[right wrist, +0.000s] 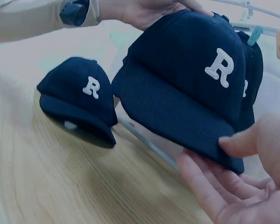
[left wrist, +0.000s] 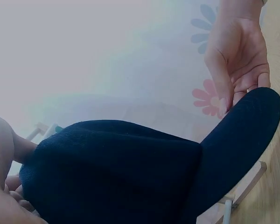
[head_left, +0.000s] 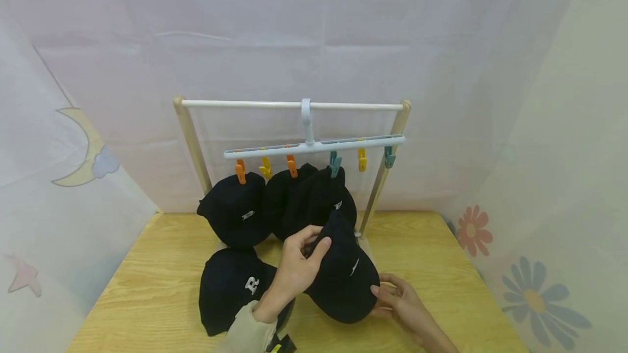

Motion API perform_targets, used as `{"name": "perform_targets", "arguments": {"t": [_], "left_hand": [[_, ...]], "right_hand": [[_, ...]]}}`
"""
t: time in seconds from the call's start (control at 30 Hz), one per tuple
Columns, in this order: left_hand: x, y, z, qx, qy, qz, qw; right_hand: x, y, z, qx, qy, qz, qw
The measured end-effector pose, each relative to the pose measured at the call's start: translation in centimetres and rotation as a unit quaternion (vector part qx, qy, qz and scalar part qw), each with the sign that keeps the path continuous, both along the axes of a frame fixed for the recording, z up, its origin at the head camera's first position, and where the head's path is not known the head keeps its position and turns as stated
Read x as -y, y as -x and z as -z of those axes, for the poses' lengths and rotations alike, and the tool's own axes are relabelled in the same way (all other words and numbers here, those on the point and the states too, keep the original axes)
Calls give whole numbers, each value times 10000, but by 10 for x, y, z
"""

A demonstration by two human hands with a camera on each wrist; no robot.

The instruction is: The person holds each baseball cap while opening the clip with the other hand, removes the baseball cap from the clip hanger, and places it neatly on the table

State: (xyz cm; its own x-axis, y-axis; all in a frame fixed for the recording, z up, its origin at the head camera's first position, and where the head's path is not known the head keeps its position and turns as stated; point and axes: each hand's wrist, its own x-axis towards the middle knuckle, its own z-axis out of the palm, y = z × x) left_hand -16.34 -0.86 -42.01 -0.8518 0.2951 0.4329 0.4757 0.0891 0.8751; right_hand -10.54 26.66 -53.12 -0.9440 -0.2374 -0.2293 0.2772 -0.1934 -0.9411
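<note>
the wooden worktop [head_left: 432,266] sat inside pale printed curtains, a rack [head_left: 294,105] at its back with three caps clipped to a hanger [head_left: 314,147]. bare wood lay open to the right. my left hand [head_left: 294,271] pinched the cap [head_left: 345,282] at its crown, held above the worktop; my right hand [head_left: 399,301], fingers straight, touched its brim. another cap [head_left: 230,287] lay just left.

It looked like a small staged recording booth, not a lived-in room; pale curtains [head_left: 539,97] printed with flowers, a moon and a star closed it in on three sides; a wooden table [head_left: 441,266] carried a little drying rack [head_left: 294,105].
</note>
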Motion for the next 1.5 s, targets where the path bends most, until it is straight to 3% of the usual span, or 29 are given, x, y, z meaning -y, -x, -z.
{"name": "perform_targets", "arguments": {"t": [0.23,0.5,0.77,1.2,1.5], "left_hand": [[9,-5,-4,149,-28,196,9997],[23,-12,-9,341,-67,384,9987],[36,-15,-10,559,-38,337,9979],[56,-20,-5,854,61,326,9958],[71,-25,-5,1011,-130,237,9945]], "right_hand": [[1,-2,0,20,136,51,9999],[3,-2,-2,-290,136,-130,9994],[8,2,-4,-490,148,-411,9978],[23,4,-5,-422,73,-363,9984],[34,9,-7,-399,-123,-392,9984]]}}
